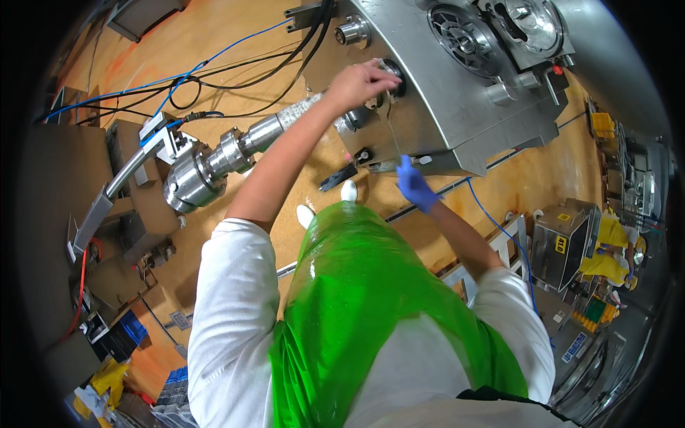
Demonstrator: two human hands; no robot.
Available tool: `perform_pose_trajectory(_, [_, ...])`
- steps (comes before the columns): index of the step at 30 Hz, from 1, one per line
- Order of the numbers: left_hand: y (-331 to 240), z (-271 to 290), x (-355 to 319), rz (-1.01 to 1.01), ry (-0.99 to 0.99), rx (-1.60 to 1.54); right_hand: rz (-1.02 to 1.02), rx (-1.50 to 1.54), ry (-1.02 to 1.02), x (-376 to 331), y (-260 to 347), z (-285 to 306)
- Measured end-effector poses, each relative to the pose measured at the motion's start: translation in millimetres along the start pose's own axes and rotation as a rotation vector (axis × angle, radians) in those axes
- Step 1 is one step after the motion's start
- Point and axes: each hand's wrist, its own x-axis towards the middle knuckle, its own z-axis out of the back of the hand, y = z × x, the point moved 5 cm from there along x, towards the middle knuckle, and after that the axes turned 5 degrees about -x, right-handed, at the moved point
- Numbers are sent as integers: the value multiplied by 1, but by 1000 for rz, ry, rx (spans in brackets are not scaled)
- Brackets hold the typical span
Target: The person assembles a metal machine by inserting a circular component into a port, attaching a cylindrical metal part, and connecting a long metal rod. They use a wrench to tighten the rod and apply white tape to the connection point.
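Observation:
My left hand (362, 85) is bare and reaches up to the side of a large stainless steel machine (421, 121). Its fingers are closed at a round dark-rimmed fitting (394, 77) on that side, and they partly hide it. A thin line runs down the metal below the fitting; whether it is a cord or a reflection is unclear. My right hand (416, 185), in a blue glove, is near the machine's lower edge. One finger points up while the others look curled, but blur hides whether they hold anything.
Left of the machine, a jointed steel pipe (217, 162) extends under my left forearm. Black cables (282, 68) and a blue hose (228, 48) cross above the tan floor (250, 53). Round steel covers (465, 41) top the machine. A co-worker in yellow (606, 250) is at the far right.

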Motion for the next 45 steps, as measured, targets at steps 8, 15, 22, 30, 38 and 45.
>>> perform_pose_trajectory(8, [-8,-3,-9,-128,-72,171,-319,0,-41,-24,17,-13])
perform_pose_trajectory(15, [35,18,26,172,55,-457,-77,-467,47,-49,103,172])
perform_pose_trajectory(22, [38,18,10,182,32,-527,85,-473,64,-45,55,105])
perform_pose_trajectory(30, [-25,-19,-21,-176,-4,391,-305,227,-24,50,17,-50])
perform_pose_trajectory(38, [19,19,20,145,16,-295,-249,-445,109,-46,79,131])
perform_pose_trajectory(45, [49,19,18,145,56,-540,-228,-381,170,-39,76,147])
